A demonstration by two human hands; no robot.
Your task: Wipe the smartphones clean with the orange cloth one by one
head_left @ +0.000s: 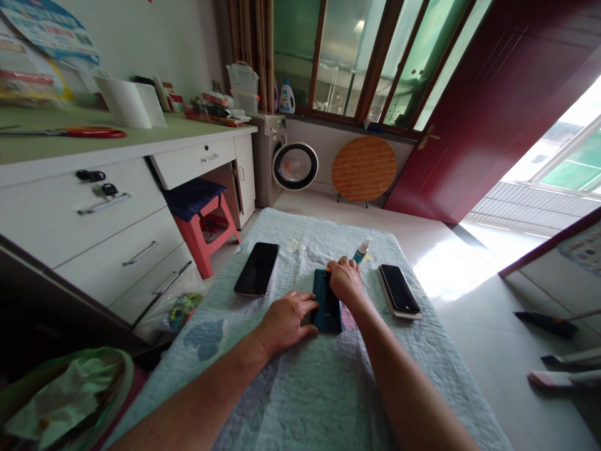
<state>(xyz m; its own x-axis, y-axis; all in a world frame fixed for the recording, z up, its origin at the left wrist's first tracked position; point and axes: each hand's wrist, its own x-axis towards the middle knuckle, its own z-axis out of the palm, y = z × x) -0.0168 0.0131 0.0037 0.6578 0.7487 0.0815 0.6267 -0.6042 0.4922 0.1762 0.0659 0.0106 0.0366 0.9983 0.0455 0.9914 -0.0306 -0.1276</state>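
Note:
A dark blue-green smartphone lies back side up on the cloth-covered table. My left hand holds its left edge, with the fingertips along the side and the thumb by the lower corner. At the phone's upper end, my right hand is closed, its curled fingers near the camera area. A bit of orange shows at those fingertips, too small to name. Just behind my right hand is a small white-capped spray bottle. To the left lies a black-screened smartphone; to the right, another phone rests on a pale flat thing.
A quilted light-green cloth covers the table. On the left are a white desk with drawers and a pink stool. A bin holding crumpled tissue stands at lower left. Behind are an open washing machine and a folded round table.

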